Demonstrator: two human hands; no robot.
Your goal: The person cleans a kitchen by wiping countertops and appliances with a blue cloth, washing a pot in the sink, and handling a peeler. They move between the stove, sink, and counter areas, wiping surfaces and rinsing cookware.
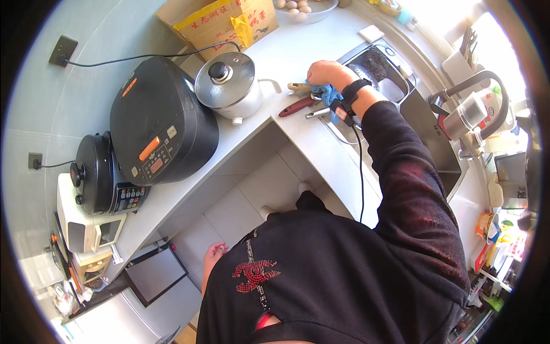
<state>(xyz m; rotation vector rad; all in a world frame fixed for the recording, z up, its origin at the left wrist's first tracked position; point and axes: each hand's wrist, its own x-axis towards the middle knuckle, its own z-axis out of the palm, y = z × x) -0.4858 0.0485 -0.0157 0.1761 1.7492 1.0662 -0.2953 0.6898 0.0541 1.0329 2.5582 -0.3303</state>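
Note:
My right hand [325, 72] is curled over a blue cloth [330, 93] at the near edge of the sink, its fingertips mostly hidden. Beside the cloth, utensil handles stick out over the counter: a beige handle [299, 87], a dark red handle [296, 107] and a metal handle [318, 113]. What they belong to is covered by the cloth and my arm. Behind my wrist lies a metal rack [406, 92] with a dark mesh piece [377, 63]. My left hand [215, 253] hangs low beside my body, loosely curled and partly covered by my black top.
Left of the sink [429, 137] stand a lidded pot [230, 92], a black rice cooker [163, 120] and a black electric cooker [96, 176]. Behind them are a cardboard box [227, 26] and a bowl of eggs [320, 15]. A faucet [468, 116] rises at right. A black cable [362, 180] trails from my right wrist.

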